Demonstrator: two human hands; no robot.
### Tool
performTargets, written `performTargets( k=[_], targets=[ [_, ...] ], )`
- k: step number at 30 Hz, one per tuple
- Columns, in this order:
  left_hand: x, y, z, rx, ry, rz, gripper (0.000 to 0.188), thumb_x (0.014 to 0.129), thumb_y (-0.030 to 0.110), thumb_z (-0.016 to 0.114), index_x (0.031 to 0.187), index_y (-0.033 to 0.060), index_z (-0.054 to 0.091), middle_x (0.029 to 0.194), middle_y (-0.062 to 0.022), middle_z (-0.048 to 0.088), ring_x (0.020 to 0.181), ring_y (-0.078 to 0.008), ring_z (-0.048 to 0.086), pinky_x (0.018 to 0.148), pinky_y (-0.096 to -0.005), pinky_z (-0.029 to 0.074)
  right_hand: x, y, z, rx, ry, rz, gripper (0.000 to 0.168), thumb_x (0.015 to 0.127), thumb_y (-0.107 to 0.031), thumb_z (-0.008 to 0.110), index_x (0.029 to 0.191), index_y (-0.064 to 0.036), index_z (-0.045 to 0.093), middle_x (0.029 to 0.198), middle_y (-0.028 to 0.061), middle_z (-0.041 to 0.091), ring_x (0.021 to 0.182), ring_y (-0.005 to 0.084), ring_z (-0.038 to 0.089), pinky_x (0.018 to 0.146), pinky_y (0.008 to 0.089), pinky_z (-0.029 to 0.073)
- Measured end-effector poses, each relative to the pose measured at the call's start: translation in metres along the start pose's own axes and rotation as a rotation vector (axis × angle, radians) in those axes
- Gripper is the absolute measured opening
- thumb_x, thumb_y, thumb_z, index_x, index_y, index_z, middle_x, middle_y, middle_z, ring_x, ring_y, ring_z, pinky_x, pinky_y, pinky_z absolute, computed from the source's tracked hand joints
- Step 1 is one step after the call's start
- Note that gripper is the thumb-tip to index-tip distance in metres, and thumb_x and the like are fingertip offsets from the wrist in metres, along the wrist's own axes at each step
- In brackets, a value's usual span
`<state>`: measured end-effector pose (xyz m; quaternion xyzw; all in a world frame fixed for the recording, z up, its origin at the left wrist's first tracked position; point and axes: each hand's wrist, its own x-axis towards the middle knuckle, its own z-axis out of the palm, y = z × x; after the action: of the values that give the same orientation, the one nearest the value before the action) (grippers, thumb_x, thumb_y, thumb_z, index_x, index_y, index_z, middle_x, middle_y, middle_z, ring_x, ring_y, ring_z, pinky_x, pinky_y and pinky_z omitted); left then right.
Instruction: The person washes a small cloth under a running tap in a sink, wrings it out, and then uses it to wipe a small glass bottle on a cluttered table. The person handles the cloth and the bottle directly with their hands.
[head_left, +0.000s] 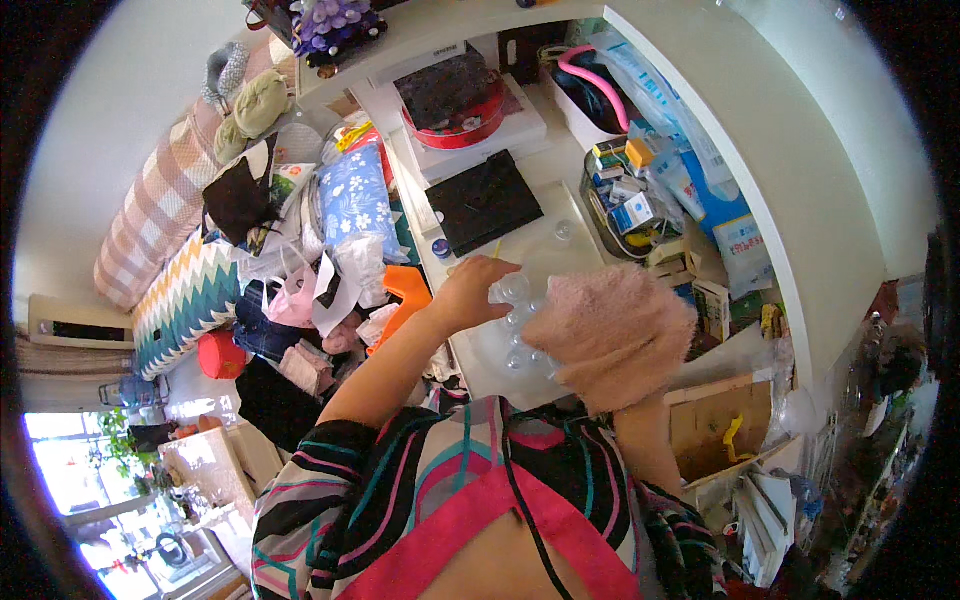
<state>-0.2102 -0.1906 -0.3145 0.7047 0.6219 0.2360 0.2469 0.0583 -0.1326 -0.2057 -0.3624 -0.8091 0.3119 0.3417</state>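
Note:
My left hand (476, 292) reaches over the white desk surface (480, 352), its thumb and fingers spread around a small clear glass or plastic piece (513, 286). Whether it grips that piece is not clear. Several similar clear round pieces (517, 356) stand just below and to the right. A pink fluffy cloth (615, 330) covers my right hand, which is hidden beneath it; only the wrist shows. Another clear piece (564, 229) stands farther back. Beyond my left hand lies a flat black case (485, 202), with a small blue-lidded round container (441, 248) beside it.
A dark basket of small boxes (630, 214) stands at the right, near plastic packages (739, 247). A red round tin (457, 127) sits at the back. Clothes and a blue floral pillow (358, 199) lie piled at the left. An open cardboard box (720, 427) is at the lower right.

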Motion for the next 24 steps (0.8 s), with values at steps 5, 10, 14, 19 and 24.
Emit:
performTargets(
  k=[5,10,14,19,24],
  targets=[
    [0.005,-0.011,-0.002,-0.008,-0.063,-0.005,0.069,0.072,0.025,0.088,0.135,0.0135,0.064,0.128,-0.0132,0.066,0.121,-0.034,0.059,0.106,-0.0438,0.047,0.01,0.008,-0.016,-0.002,-0.002,-0.005,0.054,0.083,-0.044,0.069,0.119,-0.007,0.057,0.113,0.0118,0.061,0.104,0.0336,0.059,0.089,0.0484,0.048],
    [0.007,-0.015,-0.003,-0.063,-0.007,-0.012,0.063,0.072,0.03,0.087,0.13,0.0145,0.068,0.127,-0.0129,0.067,0.123,-0.0325,0.059,0.107,-0.0414,0.047,0.007,0.004,-0.016,-0.058,0.029,-0.033,0.053,0.085,-0.043,0.068,0.122,-0.007,0.056,0.115,0.0113,0.06,0.105,0.0324,0.058,0.09,0.0477,0.048],
    [0.009,-0.003,-0.015,-0.137,0.082,0.005,0.063,0.071,0.025,0.09,0.128,0.0103,0.068,0.125,-0.0148,0.068,0.116,-0.0344,0.064,0.1,-0.0402,0.051,-0.001,-0.006,-0.013,-0.11,0.078,-0.053,0.053,0.086,-0.043,0.067,0.123,-0.007,0.055,0.115,0.0109,0.06,0.106,0.0313,0.058,0.091,0.0471,0.048],
    [0.01,0.013,-0.042,-0.271,0.202,0.065,0.063,0.071,0.018,0.091,0.128,0.0058,0.067,0.123,-0.0123,0.069,0.115,-0.0271,0.066,0.1,-0.0364,0.052,0.004,-0.013,-0.01,-0.103,0.107,-0.068,0.053,0.088,-0.042,0.066,0.125,-0.007,0.054,0.117,0.0103,0.059,0.107,0.0301,0.058,0.093,0.0463,0.048],
    [0.012,0.025,-0.068,-0.512,0.191,-0.02,0.065,0.075,0.011,0.089,0.132,-0.0006,0.061,0.124,-0.0099,0.067,0.117,-0.019,0.064,0.104,-0.0359,0.049,0.005,-0.019,0.0,-0.058,0.101,-0.089,0.052,0.09,-0.041,0.065,0.127,-0.007,0.054,0.118,0.0098,0.059,0.108,0.0288,0.058,0.094,0.0455,0.048]
  ],
)
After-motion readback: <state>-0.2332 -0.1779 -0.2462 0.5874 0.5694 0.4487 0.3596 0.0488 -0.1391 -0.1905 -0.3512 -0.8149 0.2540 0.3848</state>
